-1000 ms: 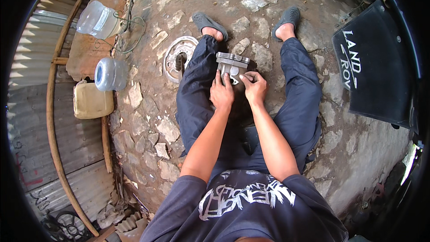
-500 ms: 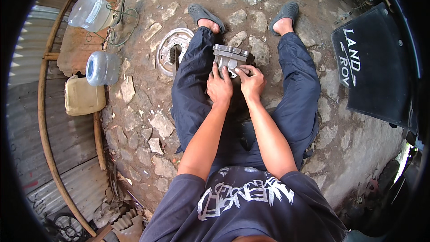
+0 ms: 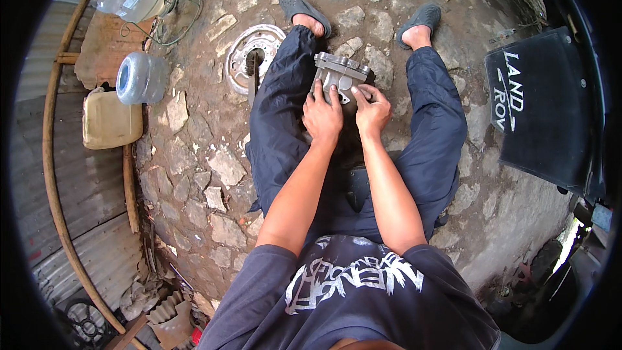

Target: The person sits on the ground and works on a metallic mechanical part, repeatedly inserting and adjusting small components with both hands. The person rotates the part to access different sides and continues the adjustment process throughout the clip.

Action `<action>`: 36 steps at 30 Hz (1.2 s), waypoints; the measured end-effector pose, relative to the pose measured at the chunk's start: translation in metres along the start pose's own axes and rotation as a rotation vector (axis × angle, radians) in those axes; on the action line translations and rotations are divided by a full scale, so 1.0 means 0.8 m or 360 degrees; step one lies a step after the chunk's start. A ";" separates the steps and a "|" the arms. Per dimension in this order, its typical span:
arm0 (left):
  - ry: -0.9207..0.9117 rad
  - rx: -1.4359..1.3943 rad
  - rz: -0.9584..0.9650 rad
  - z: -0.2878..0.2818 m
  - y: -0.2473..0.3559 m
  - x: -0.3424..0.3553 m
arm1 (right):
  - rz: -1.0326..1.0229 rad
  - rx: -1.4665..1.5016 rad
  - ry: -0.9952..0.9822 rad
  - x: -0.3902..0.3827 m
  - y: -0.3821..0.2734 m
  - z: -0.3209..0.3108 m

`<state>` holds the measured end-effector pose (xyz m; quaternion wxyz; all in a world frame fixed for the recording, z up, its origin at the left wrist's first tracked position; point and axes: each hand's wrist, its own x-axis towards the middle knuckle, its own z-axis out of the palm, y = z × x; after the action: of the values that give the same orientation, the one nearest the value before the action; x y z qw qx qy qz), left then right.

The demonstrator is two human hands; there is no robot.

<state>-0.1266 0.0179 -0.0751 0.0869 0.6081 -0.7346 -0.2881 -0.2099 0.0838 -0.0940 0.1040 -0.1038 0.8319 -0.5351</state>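
Note:
A grey cast-metal housing point(image 3: 342, 65) with a thick, bolted-looking flange on top sits between my knees, tilted a little. My left hand point(image 3: 322, 116) grips its near left side, with the fingers laid along the body. At the near right corner, my right hand point(image 3: 374, 110) has its thumb and forefinger pressed together against the housing and the other fingers curled. Whether a small part is in that pinch cannot be made out. The underside of the housing is hidden.
Beside my left leg lies a round, worn metal disc point(image 3: 234, 68) with a dark bar point(image 3: 253, 84) at its centre. Plastic jugs point(image 3: 144, 78) and a yellowish jerrycan point(image 3: 111, 122) stand left. A black mud flap point(image 3: 541, 104) hangs at right. The ground is uneven stone.
The whole view has shifted and turned slightly. Both hands stay on the housing, with only small finger shifts.

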 end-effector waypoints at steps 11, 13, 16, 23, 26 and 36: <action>0.0054 0.0060 0.0010 0.004 -0.004 -0.002 | 0.0014 0.0152 0.0172 -0.019 0.020 0.011; 0.0070 0.0088 0.0008 0.005 -0.005 -0.002 | -0.0076 0.0046 0.0039 -0.012 0.018 0.000; 0.0063 0.0047 0.0029 0.004 -0.006 -0.001 | -0.0116 0.0061 -0.0087 -0.009 0.007 -0.005; 0.0037 0.0007 0.0037 0.006 -0.009 0.004 | -0.0392 -0.0124 -0.0190 -0.007 -0.026 -0.005; 0.0076 0.0032 0.0045 0.009 -0.001 -0.002 | -0.0308 -0.0170 -0.0222 0.002 -0.011 -0.030; 0.0113 0.0121 0.0049 0.024 0.013 -0.009 | 0.0088 0.0123 -0.0475 0.023 0.012 -0.029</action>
<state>-0.1425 0.0313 -0.0837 0.0942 0.6094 -0.7508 -0.2368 -0.2346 0.1025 -0.0942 0.2449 -0.1551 0.7886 -0.5423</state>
